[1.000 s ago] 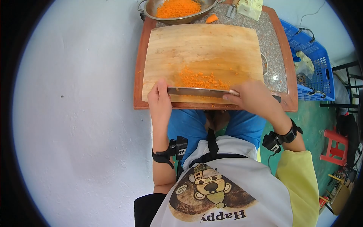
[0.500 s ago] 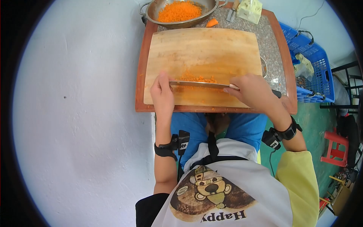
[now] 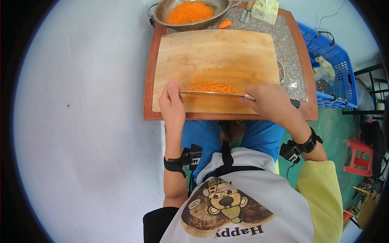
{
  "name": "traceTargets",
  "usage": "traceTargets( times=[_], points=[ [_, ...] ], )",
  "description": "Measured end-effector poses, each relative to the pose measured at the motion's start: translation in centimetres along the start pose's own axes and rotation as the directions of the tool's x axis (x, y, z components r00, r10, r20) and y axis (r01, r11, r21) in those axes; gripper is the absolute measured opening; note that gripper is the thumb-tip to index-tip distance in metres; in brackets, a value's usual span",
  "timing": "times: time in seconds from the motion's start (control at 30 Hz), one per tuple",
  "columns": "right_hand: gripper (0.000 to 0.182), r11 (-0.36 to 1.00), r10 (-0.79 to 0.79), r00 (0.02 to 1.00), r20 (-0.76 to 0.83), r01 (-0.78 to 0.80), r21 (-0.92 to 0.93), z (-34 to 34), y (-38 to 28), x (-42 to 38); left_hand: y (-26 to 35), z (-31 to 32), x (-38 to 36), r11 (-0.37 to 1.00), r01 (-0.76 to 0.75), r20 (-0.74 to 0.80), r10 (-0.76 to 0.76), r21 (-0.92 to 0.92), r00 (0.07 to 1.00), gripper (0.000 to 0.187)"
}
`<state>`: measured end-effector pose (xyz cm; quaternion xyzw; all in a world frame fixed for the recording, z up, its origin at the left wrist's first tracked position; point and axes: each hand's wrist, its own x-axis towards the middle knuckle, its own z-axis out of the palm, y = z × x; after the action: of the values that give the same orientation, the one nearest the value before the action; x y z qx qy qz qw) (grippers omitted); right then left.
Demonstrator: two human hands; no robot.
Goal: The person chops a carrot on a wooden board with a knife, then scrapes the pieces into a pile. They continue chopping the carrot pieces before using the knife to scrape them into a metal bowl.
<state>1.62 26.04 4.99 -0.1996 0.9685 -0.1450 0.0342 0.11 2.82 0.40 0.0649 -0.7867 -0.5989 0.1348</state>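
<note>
A long knife (image 3: 210, 93) lies across the lower part of the wooden cutting board (image 3: 214, 52), its blade seen nearly edge-on. My right hand (image 3: 269, 100) is wrapped round the handle end, and the dark butt sticks out past it. At the other end, my left hand (image 3: 173, 101) pinches the blade's tip between thumb and fingers. Finely chopped orange bits (image 3: 214, 86) lie in a row along the blade's far side. Orange stains mark the board.
A metal pan (image 3: 159, 14) holding chopped orange bits (image 3: 190, 12) stands at the table's far left. Near it are an orange chunk (image 3: 225, 24), a peeler-like tool (image 3: 245, 15) and a pale packet (image 3: 265, 11). A blue basket (image 3: 336, 60) and red stool (image 3: 359, 158) are right.
The knife has moved slightly toward my body, with both hands still on it. The orange bits beyond the blade now show as a wider, fuller row.
</note>
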Motion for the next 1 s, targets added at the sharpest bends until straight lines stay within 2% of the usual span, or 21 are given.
traceTargets(
  times=[0.1,0.27,0.6,0.67,0.77,1.0],
  points=[
    [0.029,1.000,-0.003,1.000,0.024,0.003,-0.008,0.3,-0.3,-0.2,-0.5,-0.3,-0.6,0.997,0.068,0.008,-0.068,-0.025,0.998,0.038],
    [0.029,0.999,0.036,0.998,0.045,-0.036,-0.016,-0.5,-0.8,-0.2,-0.6,-0.3,-0.6,0.999,0.010,-0.016,-0.011,-0.041,1.000,0.038],
    [0.029,0.999,-0.013,0.998,0.066,0.011,0.033,0.3,-0.5,0.6,0.0,-1.0,-0.8,0.999,0.036,-0.034,-0.036,0.000,0.999,0.039],
    [0.029,0.999,-0.040,0.998,0.042,0.040,0.017,0.0,-0.6,0.7,0.2,-1.4,-0.9,1.000,-0.003,-0.061,0.003,0.000,0.998,0.039],
    [0.029,0.999,-0.039,0.997,0.072,0.039,-0.007,0.5,-0.8,1.0,-0.7,-1.4,-0.8,0.999,0.035,-0.035,-0.036,-0.013,0.999,0.039],
    [0.028,1.000,-0.023,1.000,0.021,0.023,0.006,0.1,-0.3,1.1,-0.5,-0.8,0.0,1.000,0.014,-0.034,-0.014,0.003,0.999,0.043]
  ],
)
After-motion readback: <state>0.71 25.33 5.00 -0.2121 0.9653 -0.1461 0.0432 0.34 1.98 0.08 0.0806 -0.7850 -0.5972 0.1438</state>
